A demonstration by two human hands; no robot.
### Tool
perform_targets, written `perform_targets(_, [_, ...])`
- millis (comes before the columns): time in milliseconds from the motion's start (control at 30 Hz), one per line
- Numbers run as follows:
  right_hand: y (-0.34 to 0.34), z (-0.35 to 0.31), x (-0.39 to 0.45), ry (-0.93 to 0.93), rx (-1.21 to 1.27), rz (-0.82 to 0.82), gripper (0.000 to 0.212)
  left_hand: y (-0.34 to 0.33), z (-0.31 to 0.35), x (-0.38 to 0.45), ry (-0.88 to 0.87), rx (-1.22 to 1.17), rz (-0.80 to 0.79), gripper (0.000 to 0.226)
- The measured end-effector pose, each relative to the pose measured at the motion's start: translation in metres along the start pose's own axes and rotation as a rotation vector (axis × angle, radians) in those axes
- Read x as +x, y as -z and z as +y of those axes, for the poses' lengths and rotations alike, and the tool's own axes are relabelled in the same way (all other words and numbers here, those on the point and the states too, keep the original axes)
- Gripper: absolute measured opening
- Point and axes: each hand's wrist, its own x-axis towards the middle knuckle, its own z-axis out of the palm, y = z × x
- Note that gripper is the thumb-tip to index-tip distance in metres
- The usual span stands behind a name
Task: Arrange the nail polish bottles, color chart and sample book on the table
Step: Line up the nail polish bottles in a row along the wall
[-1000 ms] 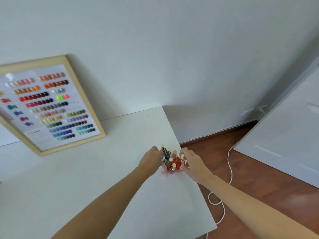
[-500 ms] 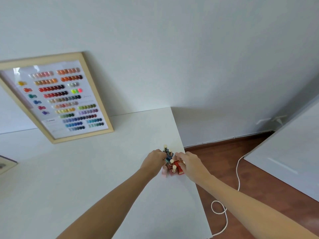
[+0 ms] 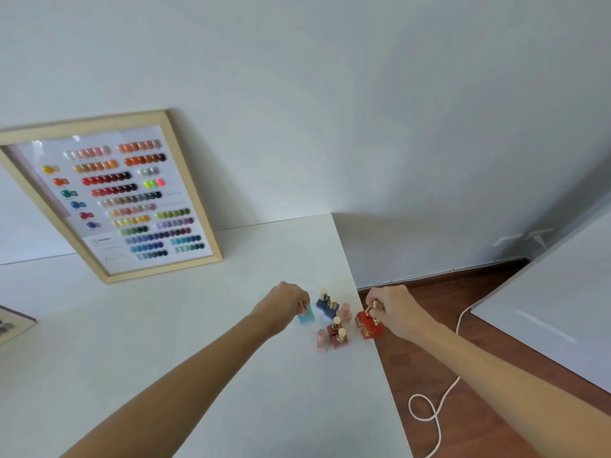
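1. Right hand [image 3: 393, 309] pinches the gold caps of two red bottles [image 3: 369, 325], which sit at or just past the right table edge [image 3: 380, 358] (can't tell if lifted or resting). A cap-only hold on two at once looks marginal; if one slips it goes to the wood floor [image 3: 463, 325], probably breaks.
2. Left hand [image 3: 287, 304] is closed on the cap of the teal bottle [image 3: 305, 316], blurred, just left of the cluster. If it swings back in, it could clip the neighbours.
3. Loose cluster between the hands: two dark red bottles [image 3: 337, 335], two pale pink bottles [image 3: 321, 338], two navy bottles [image 3: 325, 305]. All upright, touching or nearly so, near the edge (one knock likely topples several).
4. Color chart [image 3: 132, 196] leans framed on the wall at the table's back, well apart from the hands. Low risk unless the table gets jolted.
5. Sample book [image 3: 13, 325] barely shows at the far left edge.
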Motion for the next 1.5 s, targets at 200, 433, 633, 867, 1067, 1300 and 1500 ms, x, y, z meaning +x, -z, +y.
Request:
perform_targets(200, [0.037, -0.002, 0.036, -0.009, -0.007, 0.071, 0.009, 0.041, -0.018, 0.019, -0.005, 0.015, 0.075, 0.02])
perform_targets(433, [0.049, -0.019, 0.095, 0.009, 0.073, 0.175, 0.012, 0.073, -0.028, 0.064, -0.004, -0.014, 0.146, 0.021])
perform_targets(633, [0.046, -0.029, 0.155, 0.008, 0.136, 0.199, 0.012, 0.084, -0.038, 0.109, 0.002, -0.088, 0.182, 0.019])
perform_targets(867, [0.04, -0.041, 0.221, 0.037, 0.177, 0.238, 0.008, 0.088, -0.049, 0.16, 0.013, -0.134, 0.173, 0.019])
perform_targets(1067, [0.027, -0.043, 0.261, 0.014, 0.164, 0.216, 0.017, 0.083, -0.057, 0.195, 0.014, -0.102, 0.138, 0.023])
perform_targets(1300, [0.018, -0.041, 0.286, 0.025, 0.121, 0.205, 0.013, 0.08, -0.064, 0.225, 0.012, -0.034, 0.103, 0.025])
perform_targets(1500, [0.014, -0.035, 0.294, 0.04, 0.156, 0.202, 0.017, 0.077, -0.067, 0.237, 0.011, -0.006, 0.086, 0.025])
